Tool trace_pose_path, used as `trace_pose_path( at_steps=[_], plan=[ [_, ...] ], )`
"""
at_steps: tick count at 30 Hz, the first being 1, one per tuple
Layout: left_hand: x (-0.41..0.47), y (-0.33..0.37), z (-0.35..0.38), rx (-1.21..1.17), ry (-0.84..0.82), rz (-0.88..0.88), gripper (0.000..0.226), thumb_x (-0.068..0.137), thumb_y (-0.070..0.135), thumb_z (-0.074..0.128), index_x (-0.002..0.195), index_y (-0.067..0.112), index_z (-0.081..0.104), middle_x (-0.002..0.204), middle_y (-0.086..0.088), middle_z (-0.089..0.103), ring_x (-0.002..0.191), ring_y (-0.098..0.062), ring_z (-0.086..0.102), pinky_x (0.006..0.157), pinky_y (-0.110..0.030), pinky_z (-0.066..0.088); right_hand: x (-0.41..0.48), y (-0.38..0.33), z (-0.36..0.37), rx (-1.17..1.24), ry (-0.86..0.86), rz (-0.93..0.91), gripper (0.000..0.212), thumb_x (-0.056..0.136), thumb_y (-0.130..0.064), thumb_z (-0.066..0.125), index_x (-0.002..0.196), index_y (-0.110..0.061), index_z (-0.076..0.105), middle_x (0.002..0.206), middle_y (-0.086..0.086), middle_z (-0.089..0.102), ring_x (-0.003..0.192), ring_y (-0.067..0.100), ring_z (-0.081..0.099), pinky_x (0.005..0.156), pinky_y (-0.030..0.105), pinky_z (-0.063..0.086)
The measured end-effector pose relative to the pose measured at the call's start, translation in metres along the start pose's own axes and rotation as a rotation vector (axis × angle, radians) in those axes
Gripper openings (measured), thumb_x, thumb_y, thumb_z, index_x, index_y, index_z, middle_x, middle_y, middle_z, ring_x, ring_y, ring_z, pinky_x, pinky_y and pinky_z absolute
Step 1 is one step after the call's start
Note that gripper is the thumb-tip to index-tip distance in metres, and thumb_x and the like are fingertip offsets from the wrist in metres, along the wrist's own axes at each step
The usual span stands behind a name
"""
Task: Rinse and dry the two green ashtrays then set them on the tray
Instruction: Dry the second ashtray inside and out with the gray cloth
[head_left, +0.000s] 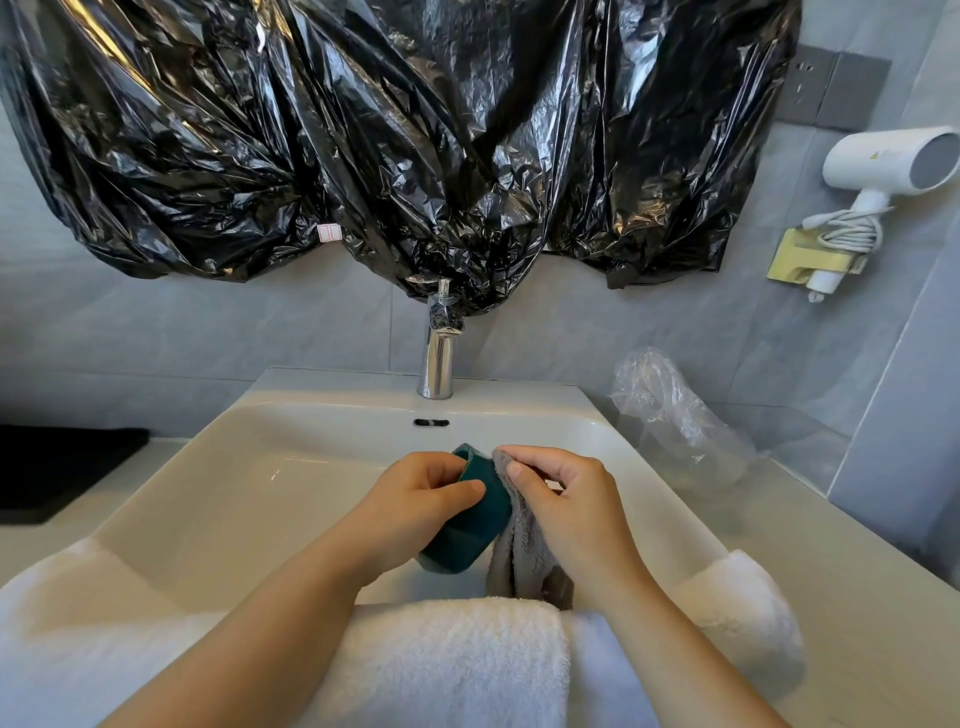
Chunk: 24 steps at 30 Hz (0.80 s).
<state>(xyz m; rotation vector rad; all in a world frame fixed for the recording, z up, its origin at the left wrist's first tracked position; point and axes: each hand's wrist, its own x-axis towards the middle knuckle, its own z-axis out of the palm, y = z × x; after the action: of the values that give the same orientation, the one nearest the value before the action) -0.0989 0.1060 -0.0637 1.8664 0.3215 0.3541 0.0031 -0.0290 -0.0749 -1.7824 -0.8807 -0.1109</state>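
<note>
Gripping the dark green glazed ashtray (464, 525) above the white ceramic basin (218, 499), the left hand (415, 499) risks dropping the wet piece while the right hand (566, 499) pinches the grey cloth (519, 551) against it.

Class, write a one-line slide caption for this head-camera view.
Over the sink, the left hand holds a green ashtray while the right hand pinches a grey cloth against it.

Left hand (415, 499) and right hand (571, 504) on bare forearms (291, 613), nails short
</note>
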Motion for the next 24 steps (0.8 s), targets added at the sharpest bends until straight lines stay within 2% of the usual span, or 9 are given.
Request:
trace_pose_path(
  at_steps=[3, 8, 10, 13, 17, 22, 24],
  plan=[
    [-0.001, 0.001, 0.001, 0.006, 0.021, 0.01, 0.015, 0.096, 0.015, 0.054, 0.09, 0.015, 0.068, 0.092, -0.009, 0.072, 0.084, -0.021, 0.065, 0.073, -0.029, 0.05, 0.003, 0.003, 0.0, -0.026, 0.043, 0.018, 0.025, 0.094, -0.02, 0.06, 0.116, -0.02, 0.072, 0.114, -0.01, 0.071, 0.104, 0.001, 0.062, 0.08, 0.001, 0.044],
    [0.0, -0.002, -0.001, 0.073, 0.004, 0.027, 0.015, 0.096, 0.015, 0.055, 0.097, 0.008, 0.069, 0.098, -0.017, 0.072, 0.094, -0.035, 0.066, 0.08, -0.038, 0.05, -0.006, -0.006, 0.002, -0.064, -0.05, -0.138, 0.025, 0.092, -0.017, 0.063, 0.114, -0.025, 0.072, 0.109, -0.017, 0.07, 0.103, -0.005, 0.062, 0.085, 0.004, 0.047],
    [0.001, -0.004, -0.001, 0.126, -0.023, 0.035, 0.016, 0.096, 0.017, 0.055, 0.098, 0.008, 0.068, 0.098, -0.016, 0.071, 0.096, -0.035, 0.066, 0.082, -0.04, 0.053, -0.005, -0.006, 0.003, -0.08, -0.046, -0.149, 0.025, 0.093, -0.017, 0.062, 0.115, -0.024, 0.072, 0.112, -0.014, 0.07, 0.105, -0.002, 0.062, 0.087, 0.006, 0.047],
    [0.001, -0.004, 0.001, 0.185, -0.067, 0.051, 0.017, 0.097, 0.017, 0.054, 0.099, 0.006, 0.067, 0.098, -0.015, 0.071, 0.093, -0.031, 0.066, 0.086, -0.044, 0.054, -0.001, 0.0, 0.003, -0.111, 0.0, -0.093, 0.027, 0.097, -0.02, 0.056, 0.119, -0.021, 0.07, 0.116, -0.011, 0.069, 0.103, -0.003, 0.059, 0.081, -0.003, 0.041],
    [0.002, -0.004, 0.003, 0.173, -0.065, 0.052, 0.015, 0.097, 0.016, 0.053, 0.095, 0.009, 0.067, 0.095, -0.011, 0.071, 0.089, -0.025, 0.067, 0.079, -0.035, 0.054, 0.002, 0.004, 0.003, -0.09, -0.006, -0.015, 0.027, 0.099, -0.019, 0.051, 0.118, -0.019, 0.07, 0.114, -0.009, 0.07, 0.103, 0.003, 0.06, 0.072, -0.005, 0.039],
    [0.004, -0.006, 0.003, 0.11, -0.046, 0.011, 0.019, 0.096, 0.016, 0.052, 0.101, 0.001, 0.064, 0.096, -0.022, 0.067, 0.08, -0.022, 0.059, 0.074, -0.033, 0.045, 0.0, -0.002, 0.001, -0.011, -0.066, -0.036, 0.024, 0.095, -0.016, 0.058, 0.112, -0.022, 0.074, 0.107, -0.015, 0.071, 0.101, -0.004, 0.062, 0.081, 0.002, 0.045],
    [0.005, -0.006, 0.003, 0.122, -0.032, -0.007, 0.024, 0.097, 0.02, 0.054, 0.101, -0.001, 0.064, 0.086, -0.019, 0.065, 0.075, -0.02, 0.056, 0.071, -0.031, 0.043, -0.001, -0.002, 0.002, -0.009, -0.103, -0.044, 0.023, 0.094, -0.015, 0.06, 0.111, -0.023, 0.074, 0.107, -0.015, 0.071, 0.1, -0.006, 0.062, 0.084, 0.005, 0.047]
  ],
)
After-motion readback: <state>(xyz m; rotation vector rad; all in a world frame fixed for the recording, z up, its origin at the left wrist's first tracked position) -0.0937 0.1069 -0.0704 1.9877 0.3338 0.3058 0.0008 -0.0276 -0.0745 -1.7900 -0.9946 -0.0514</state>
